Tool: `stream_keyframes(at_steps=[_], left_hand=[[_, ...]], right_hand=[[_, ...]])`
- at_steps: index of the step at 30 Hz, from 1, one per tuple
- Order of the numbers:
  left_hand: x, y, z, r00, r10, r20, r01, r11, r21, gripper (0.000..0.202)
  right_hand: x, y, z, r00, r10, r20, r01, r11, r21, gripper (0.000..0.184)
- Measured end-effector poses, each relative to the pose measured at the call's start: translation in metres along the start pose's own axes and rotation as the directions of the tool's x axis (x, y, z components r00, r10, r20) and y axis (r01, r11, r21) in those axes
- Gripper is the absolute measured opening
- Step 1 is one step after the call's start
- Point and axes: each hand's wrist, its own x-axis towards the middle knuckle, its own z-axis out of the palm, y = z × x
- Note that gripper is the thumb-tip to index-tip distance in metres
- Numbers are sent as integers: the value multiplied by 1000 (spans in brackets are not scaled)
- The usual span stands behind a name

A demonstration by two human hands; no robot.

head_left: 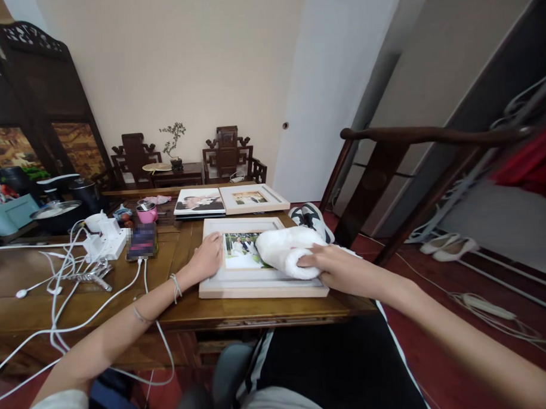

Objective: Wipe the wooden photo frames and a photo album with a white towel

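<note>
A light wooden picture frame (240, 287) with a photo lies flat near the front edge of the wooden table (79, 301). My left hand (206, 257) rests on the frame's left side, fingers curled over the edge of the glass. My right hand (331, 265) grips a rolled white towel (286, 247) that lies on the right half of the frame's glass. Two more framed photos (230, 200) lie further back on the table.
A white power strip (106, 243) with several white cables, a phone (141, 241) and a pink cup (147, 213) sit on the table's left. Pots stand at far left. A dark wooden chair (388, 182) is to the right, sneakers (311, 218) beside it. Carved chairs line the back wall.
</note>
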Motion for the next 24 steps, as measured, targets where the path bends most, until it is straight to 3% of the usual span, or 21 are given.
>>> stream_keyframes(at_steps=[3,5,12,15,19,24], left_hand=[[3,-1,-1,999,37,-25,-38,999,-16,38],[4,-2,-2,997,57,-44,-58,998,-21,38],[2,-1,-3,994,86,-61,-86,996,-5,39],[2,-2,-1,996,69,-57,-69,998,2,39],[3,-3,2,995,86,-51,-85,996,26,40],[0,-4,3,989,127,-78,-125,992,28,40]], right_hand=[[-10,0,0,1000,28,0,-28,999,29,55],[-2,4,3,999,40,-3,-40,999,24,55],[75,35,14,978,169,-123,-180,980,-86,58],[92,36,16,980,173,-96,-184,975,-122,60],[74,15,7,991,129,-15,-130,984,-118,59],[8,-22,-14,983,107,150,-99,994,-55,62]])
